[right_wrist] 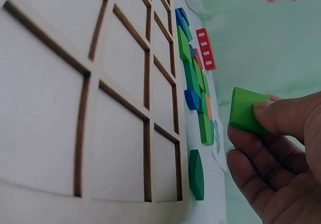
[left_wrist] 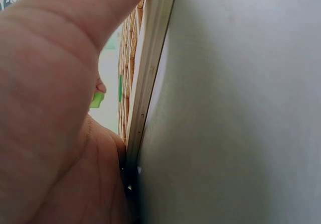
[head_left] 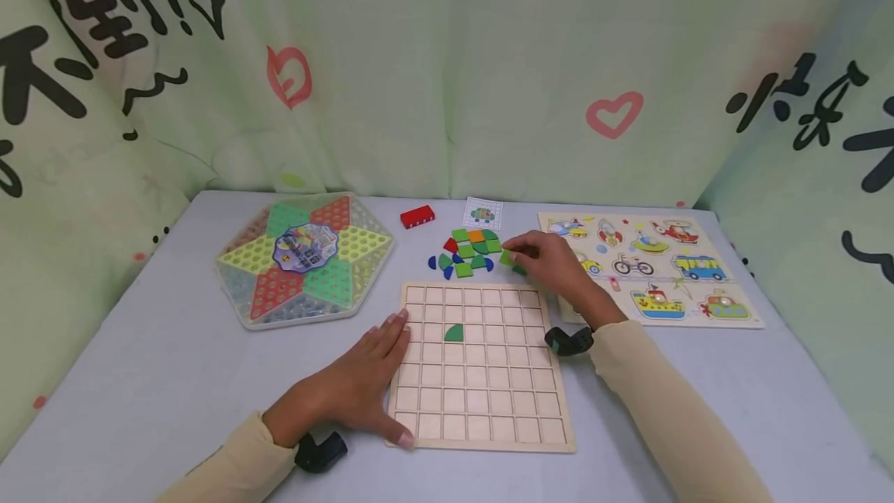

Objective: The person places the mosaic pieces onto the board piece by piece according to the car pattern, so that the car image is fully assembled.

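A wooden grid board [head_left: 482, 379] lies on the table before me, with one dark green quarter-circle piece [head_left: 455, 333] in a cell of its upper part. My left hand [head_left: 366, 375] rests along the board's left edge, thumb at the near corner and fingers extended. Beyond the board's far right corner, my right hand [head_left: 552, 262] pinches a light green square block [right_wrist: 246, 109] between thumb and fingers, lifted off the table. Beside it is a loose pile of green, blue, red and orange blocks [head_left: 466, 250]. A dark green curved piece [right_wrist: 196, 175] lies by the board's edge in the right wrist view.
A hexagonal Chinese checkers box [head_left: 279, 309] is on the left. At the back are a red block with white dots [head_left: 417, 216] and a small pattern card [head_left: 494, 206]. A vehicle puzzle board [head_left: 663, 262] lies on the right, under my right forearm. Printed curtains [head_left: 447, 84] surround the table.
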Available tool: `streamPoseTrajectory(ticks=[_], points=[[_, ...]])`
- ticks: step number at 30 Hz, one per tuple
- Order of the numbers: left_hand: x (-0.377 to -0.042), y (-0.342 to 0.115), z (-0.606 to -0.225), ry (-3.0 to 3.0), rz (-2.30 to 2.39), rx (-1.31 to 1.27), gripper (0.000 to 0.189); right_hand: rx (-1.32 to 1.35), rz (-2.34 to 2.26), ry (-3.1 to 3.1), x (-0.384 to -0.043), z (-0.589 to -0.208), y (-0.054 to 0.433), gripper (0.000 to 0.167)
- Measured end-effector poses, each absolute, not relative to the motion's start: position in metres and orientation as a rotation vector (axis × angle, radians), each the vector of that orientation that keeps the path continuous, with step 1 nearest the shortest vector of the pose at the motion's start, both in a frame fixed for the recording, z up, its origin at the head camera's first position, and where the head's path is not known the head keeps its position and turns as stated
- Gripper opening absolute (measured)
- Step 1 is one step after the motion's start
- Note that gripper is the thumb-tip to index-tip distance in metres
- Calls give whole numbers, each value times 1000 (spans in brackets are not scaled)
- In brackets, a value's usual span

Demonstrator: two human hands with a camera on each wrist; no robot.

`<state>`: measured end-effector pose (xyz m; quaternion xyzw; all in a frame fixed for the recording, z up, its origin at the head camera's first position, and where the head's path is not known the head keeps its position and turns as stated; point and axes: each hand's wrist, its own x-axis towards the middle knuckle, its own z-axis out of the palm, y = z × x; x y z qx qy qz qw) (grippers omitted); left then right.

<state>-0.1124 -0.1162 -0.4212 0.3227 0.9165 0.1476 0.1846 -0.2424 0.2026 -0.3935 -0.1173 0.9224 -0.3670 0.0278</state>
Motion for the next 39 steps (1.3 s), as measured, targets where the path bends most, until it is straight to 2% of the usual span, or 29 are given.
streamPoseTrajectory(ticks=[21, 39], points=[[-111, -116, -421, 2587, 413, 884, 137, -648, -1096, 2673, -210, -391, 179, 17], [-113, -115, -422, 2579, 402, 860, 138, -674, -1044, 2555, -191, -391, 164, 18]])
